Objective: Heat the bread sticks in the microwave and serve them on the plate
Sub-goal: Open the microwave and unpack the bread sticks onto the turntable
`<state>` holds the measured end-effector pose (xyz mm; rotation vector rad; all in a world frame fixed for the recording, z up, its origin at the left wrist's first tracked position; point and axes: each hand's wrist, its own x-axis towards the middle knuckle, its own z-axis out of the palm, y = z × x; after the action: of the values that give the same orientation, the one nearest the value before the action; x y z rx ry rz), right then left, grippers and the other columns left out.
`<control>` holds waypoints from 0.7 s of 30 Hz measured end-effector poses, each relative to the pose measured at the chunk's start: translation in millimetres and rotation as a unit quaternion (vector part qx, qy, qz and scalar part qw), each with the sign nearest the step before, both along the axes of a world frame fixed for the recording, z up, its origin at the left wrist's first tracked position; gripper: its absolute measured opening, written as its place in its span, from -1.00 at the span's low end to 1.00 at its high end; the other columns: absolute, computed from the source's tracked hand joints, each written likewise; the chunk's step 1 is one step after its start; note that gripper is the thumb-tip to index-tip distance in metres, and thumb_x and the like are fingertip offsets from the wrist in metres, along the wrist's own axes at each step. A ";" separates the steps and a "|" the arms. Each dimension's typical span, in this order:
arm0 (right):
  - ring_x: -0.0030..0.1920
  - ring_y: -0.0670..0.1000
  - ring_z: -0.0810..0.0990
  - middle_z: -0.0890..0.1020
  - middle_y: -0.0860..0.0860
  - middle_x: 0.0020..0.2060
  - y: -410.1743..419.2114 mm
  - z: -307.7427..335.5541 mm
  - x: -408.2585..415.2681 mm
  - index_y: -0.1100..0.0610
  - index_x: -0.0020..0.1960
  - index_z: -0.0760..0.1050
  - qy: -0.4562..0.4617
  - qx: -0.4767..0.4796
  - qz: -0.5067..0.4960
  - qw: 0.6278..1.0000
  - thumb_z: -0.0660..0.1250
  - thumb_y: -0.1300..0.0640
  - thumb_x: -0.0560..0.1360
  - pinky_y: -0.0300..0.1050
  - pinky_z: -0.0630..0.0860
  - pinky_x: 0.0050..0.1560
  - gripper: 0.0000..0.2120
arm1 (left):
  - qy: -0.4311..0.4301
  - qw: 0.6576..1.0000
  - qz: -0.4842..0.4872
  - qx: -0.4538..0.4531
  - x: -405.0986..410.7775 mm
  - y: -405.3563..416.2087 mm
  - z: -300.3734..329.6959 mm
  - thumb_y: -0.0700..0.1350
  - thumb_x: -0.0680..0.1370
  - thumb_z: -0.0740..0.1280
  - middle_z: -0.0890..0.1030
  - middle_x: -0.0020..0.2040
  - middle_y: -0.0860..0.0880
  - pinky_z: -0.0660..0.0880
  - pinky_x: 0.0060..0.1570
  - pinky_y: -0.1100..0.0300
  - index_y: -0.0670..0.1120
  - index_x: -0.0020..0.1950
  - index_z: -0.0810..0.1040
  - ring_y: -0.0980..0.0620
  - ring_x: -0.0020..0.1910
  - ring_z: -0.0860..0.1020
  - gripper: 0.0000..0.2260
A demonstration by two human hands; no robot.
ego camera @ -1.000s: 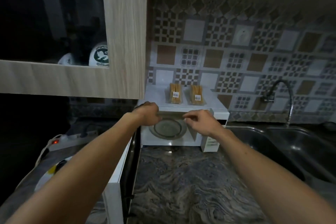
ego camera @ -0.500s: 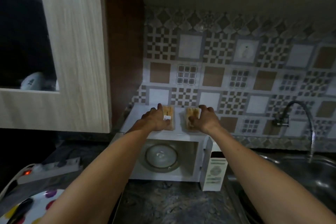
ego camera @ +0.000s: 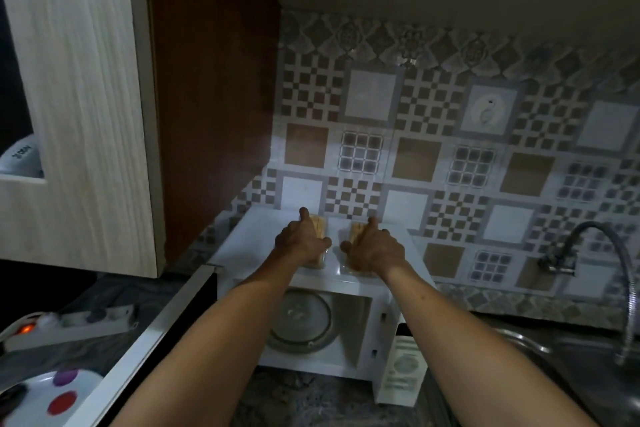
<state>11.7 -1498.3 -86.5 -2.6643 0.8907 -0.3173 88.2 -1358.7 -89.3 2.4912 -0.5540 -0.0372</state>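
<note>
Two clear packs of bread sticks lie side by side on top of the white microwave (ego camera: 242, 239). My left hand (ego camera: 299, 239) grips the left pack (ego camera: 319, 224), thumb on its inner side. My right hand (ego camera: 375, 248) grips the right pack (ego camera: 356, 229) the same way. Both packs are mostly hidden under my hands. The microwave door (ego camera: 156, 340) hangs open to the left, and the glass turntable (ego camera: 299, 321) inside is bare. A white plate with coloured dots (ego camera: 52, 399) sits at the lower left on the counter.
A wall cabinet (ego camera: 86, 97) hangs close above and left of the microwave. A power strip (ego camera: 69, 324) with a lit red switch lies on the counter to the left. A sink with a curved tap (ego camera: 620, 288) is on the right. The tiled wall stands right behind the microwave.
My hands rose from the microwave's open front to its top and closed round the two bread stick packs. The view moved closer and tilted up.
</note>
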 end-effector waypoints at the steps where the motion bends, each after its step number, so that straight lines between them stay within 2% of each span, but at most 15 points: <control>1: 0.34 0.17 0.49 0.45 0.15 0.40 0.7 -1.4 0.2 0.07 0.61 -0.06 -0.009 -0.003 -0.002 1.000 0.32 -0.36 0.45 0.05 0.44 0.28 -0.04 | -0.002 1.000 0.000 -0.006 -0.5 0.7 -0.4 0.21 0.49 0.37 0.36 0.44 -0.21 0.41 0.24 -0.05 0.00 0.59 -0.08 -0.25 0.34 0.42 -0.14; 7: 0.28 0.22 0.52 0.52 0.15 0.33 6.1 -3.3 -13.7 0.04 0.57 0.06 -0.041 0.012 -0.001 0.999 0.36 -0.32 0.44 0.05 0.46 0.20 -0.11 | 0.004 0.999 0.007 -0.042 -8.4 12.9 -1.1 0.16 0.44 0.45 0.44 0.34 -0.20 0.46 0.10 0.00 0.00 0.56 -0.02 -0.24 0.25 0.47 -0.13; 14: 0.25 0.23 0.54 0.53 0.14 0.29 30.8 -8.4 -49.5 -0.02 0.52 0.12 -0.054 0.004 -0.030 0.998 0.35 -0.34 0.43 0.06 0.48 0.16 -0.18 | 0.016 0.997 -0.028 -0.072 -31.6 42.7 -5.1 0.16 0.44 0.44 0.43 0.36 -0.21 0.48 0.21 -0.11 0.02 0.55 -0.01 -0.26 0.26 0.47 -0.14; 19: 0.17 0.26 0.56 0.53 0.16 0.22 56.4 -15.0 -89.7 0.00 0.49 0.16 -0.093 0.000 -0.025 0.995 0.38 -0.29 0.42 0.05 0.47 0.09 -0.22 | -0.005 0.994 -0.047 -0.100 -64.4 67.9 -10.4 0.14 0.42 0.44 0.44 0.25 -0.17 0.48 0.10 -0.04 0.02 0.46 0.08 -0.23 0.18 0.48 -0.24; 21: 0.15 0.28 0.56 0.51 0.18 0.21 72.5 -20.9 -108.2 0.01 0.49 0.14 -0.113 0.001 -0.028 0.993 0.39 -0.24 0.43 0.07 0.47 0.08 -0.22 | -0.030 0.992 -0.050 -0.112 -81.3 80.7 -17.7 0.14 0.39 0.42 0.43 0.23 -0.15 0.49 0.10 -0.07 0.04 0.41 0.09 -0.21 0.17 0.47 -0.27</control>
<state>-96.5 -1425.8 -107.4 -2.5397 0.8935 -0.6170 6.9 -1278.0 -107.0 2.2520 -0.6706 0.0580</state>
